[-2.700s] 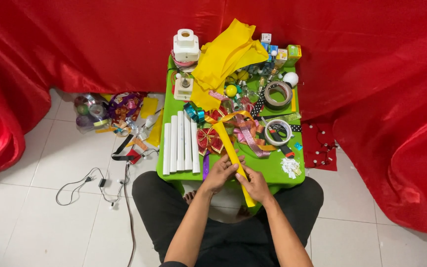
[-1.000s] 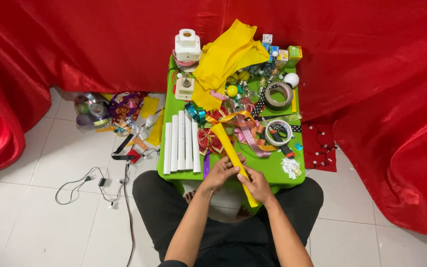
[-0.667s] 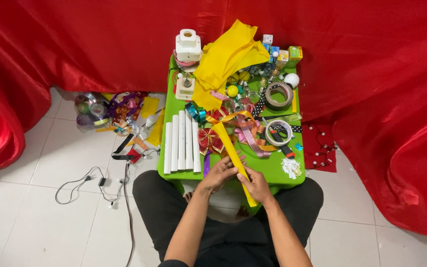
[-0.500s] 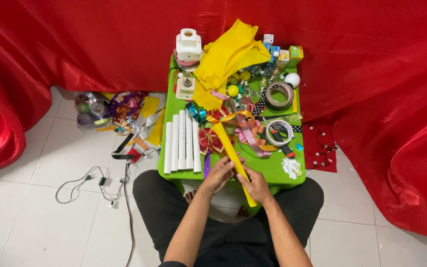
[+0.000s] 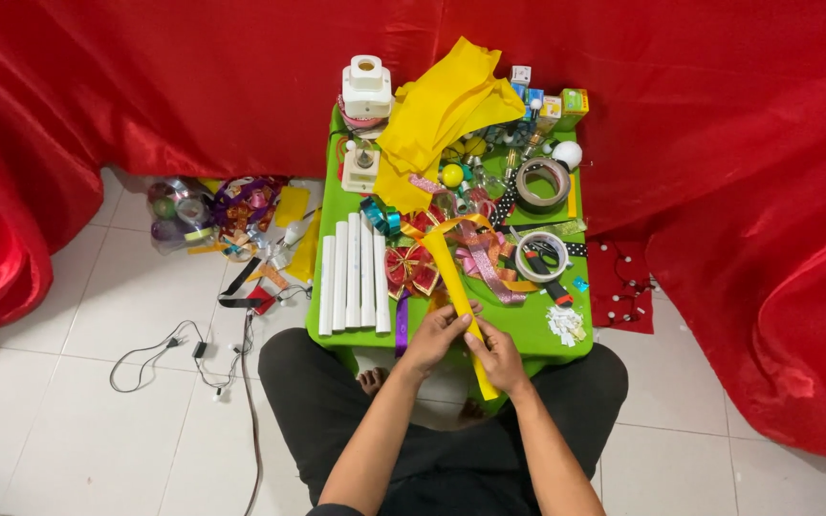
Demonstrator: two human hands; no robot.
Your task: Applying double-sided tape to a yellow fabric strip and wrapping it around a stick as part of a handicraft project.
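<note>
Both hands grip a long rolled yellow paper tube (image 5: 451,277) over the near edge of a small green table (image 5: 537,330). My left hand (image 5: 435,334) wraps the tube from the left and my right hand (image 5: 496,354) holds it lower down, from the right. The tube slants from the ribbons at the table's middle down past the table edge toward my lap.
Several white tubes (image 5: 354,275) lie side by side on the table's left. Ribbons and bows (image 5: 470,250), tape rolls (image 5: 542,183), scissors (image 5: 542,258), a crumpled yellow sheet (image 5: 442,110) and a white device (image 5: 366,88) crowd the table. Ribbon clutter (image 5: 227,215) and a cable (image 5: 179,349) lie on the floor left. Red cloth surrounds everything.
Almost nothing differs; both hands stay on the yellow tube with only slight finger shifts.
</note>
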